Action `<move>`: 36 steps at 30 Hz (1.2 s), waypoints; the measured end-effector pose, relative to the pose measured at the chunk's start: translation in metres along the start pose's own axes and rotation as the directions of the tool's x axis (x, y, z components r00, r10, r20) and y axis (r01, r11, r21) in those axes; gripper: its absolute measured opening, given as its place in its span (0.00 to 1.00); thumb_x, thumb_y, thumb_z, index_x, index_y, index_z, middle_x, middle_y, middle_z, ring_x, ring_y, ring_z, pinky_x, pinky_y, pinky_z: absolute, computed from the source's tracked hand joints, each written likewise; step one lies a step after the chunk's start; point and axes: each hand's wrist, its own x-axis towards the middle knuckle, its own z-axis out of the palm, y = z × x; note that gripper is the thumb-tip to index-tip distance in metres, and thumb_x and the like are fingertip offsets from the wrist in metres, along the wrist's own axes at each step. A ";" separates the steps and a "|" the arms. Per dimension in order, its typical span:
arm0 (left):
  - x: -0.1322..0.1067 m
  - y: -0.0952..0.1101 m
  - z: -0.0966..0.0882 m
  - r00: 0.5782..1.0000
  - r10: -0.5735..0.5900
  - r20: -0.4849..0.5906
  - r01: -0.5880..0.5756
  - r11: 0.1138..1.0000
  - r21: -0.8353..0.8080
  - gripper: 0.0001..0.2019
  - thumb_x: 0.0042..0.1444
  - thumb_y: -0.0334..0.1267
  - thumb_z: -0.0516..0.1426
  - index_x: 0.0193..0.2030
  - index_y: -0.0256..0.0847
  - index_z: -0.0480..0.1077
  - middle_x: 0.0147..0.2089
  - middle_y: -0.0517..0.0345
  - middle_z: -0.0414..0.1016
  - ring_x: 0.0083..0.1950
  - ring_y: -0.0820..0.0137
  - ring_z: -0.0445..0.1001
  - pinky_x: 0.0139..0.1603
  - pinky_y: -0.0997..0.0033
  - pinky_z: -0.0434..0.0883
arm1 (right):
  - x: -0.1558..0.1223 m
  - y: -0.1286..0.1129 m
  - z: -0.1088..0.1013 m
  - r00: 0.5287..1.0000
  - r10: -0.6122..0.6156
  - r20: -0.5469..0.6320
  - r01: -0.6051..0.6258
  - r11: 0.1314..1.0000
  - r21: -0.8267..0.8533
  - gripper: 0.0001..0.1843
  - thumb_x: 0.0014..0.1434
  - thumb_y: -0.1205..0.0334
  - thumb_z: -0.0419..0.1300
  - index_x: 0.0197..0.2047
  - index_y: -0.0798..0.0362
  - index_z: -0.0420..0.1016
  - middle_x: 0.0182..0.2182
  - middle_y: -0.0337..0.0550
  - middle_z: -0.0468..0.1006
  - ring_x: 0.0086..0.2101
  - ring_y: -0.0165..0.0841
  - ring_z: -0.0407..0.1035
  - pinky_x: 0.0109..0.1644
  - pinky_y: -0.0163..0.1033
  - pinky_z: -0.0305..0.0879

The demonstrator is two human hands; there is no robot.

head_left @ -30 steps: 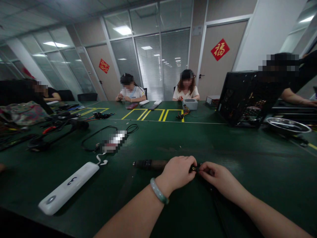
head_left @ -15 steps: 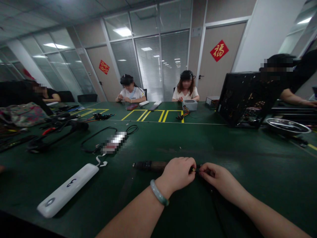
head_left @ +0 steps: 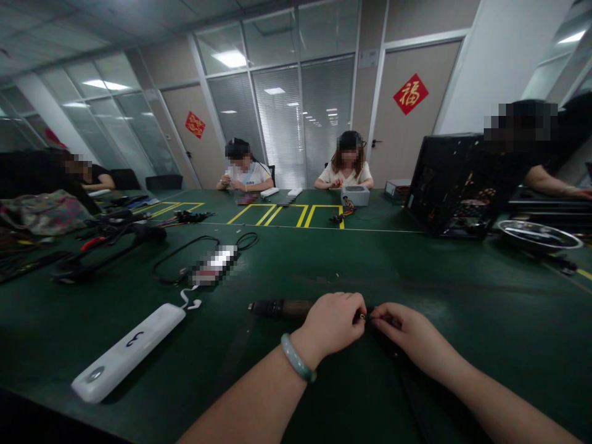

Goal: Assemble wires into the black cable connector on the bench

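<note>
A dark cylindrical tool (head_left: 280,308) lies on the green table (head_left: 462,308) just in front of me, its tip pointing left. My left hand (head_left: 333,324), with a pale green bangle on the wrist, is closed over the tool's right end. My right hand (head_left: 407,336) meets it from the right, fingers pinched on a small yellow-tipped piece (head_left: 363,317) at that same end. A dark cable runs from there toward me under my right forearm.
A white power bank (head_left: 127,351) with a short white cable lies at my left. Black cables and a blurred device (head_left: 210,264) sit behind it. An open black computer case (head_left: 457,185) and a metal bowl (head_left: 539,234) stand right. Other people sit around the table.
Almost nothing differs. Both hands stay together at the tool's right end, with only a slight shift of the fingers and the view.
</note>
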 end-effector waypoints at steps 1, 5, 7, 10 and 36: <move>0.000 0.000 -0.001 1.000 0.003 0.005 -0.003 1.000 0.001 0.05 0.59 0.37 0.57 0.42 0.44 0.67 0.41 0.60 0.74 0.43 0.66 0.72 0.44 0.66 0.68 | 0.000 0.000 0.000 1.000 0.001 0.000 -0.001 1.000 -0.002 0.10 0.62 0.54 0.56 0.41 0.47 0.76 0.36 0.38 0.78 0.34 0.34 0.71 0.34 0.35 0.64; 0.000 0.001 -0.003 1.000 0.020 0.003 -0.020 1.000 -0.001 0.05 0.59 0.37 0.58 0.41 0.44 0.67 0.41 0.61 0.74 0.43 0.66 0.72 0.43 0.66 0.68 | -0.001 -0.003 0.000 1.000 0.008 0.006 -0.008 1.000 0.001 0.11 0.62 0.54 0.56 0.41 0.47 0.76 0.36 0.38 0.78 0.34 0.35 0.71 0.34 0.35 0.64; 0.000 0.002 -0.004 1.000 0.027 0.000 -0.027 1.000 0.001 0.04 0.59 0.38 0.58 0.41 0.44 0.67 0.41 0.62 0.73 0.42 0.67 0.72 0.43 0.66 0.68 | 0.000 -0.004 0.001 1.000 0.005 0.005 -0.005 1.000 0.008 0.11 0.62 0.54 0.56 0.41 0.47 0.76 0.36 0.39 0.79 0.34 0.35 0.72 0.34 0.35 0.65; 0.000 0.002 -0.003 0.999 0.038 -0.006 -0.038 0.999 0.015 0.04 0.59 0.38 0.58 0.40 0.44 0.68 0.40 0.62 0.73 0.42 0.67 0.72 0.42 0.67 0.68 | 0.001 -0.002 0.002 1.000 -0.006 0.003 0.006 1.000 0.024 0.11 0.62 0.54 0.56 0.41 0.48 0.76 0.36 0.39 0.79 0.34 0.35 0.72 0.35 0.35 0.65; 0.002 0.005 -0.006 0.999 -0.012 0.050 0.012 1.000 0.017 0.04 0.60 0.39 0.57 0.39 0.44 0.70 0.39 0.61 0.74 0.41 0.67 0.72 0.43 0.68 0.67 | -0.006 0.000 -0.007 0.986 0.106 0.125 -0.100 0.994 -0.053 0.07 0.60 0.58 0.57 0.38 0.50 0.74 0.31 0.37 0.80 0.29 0.32 0.74 0.30 0.33 0.63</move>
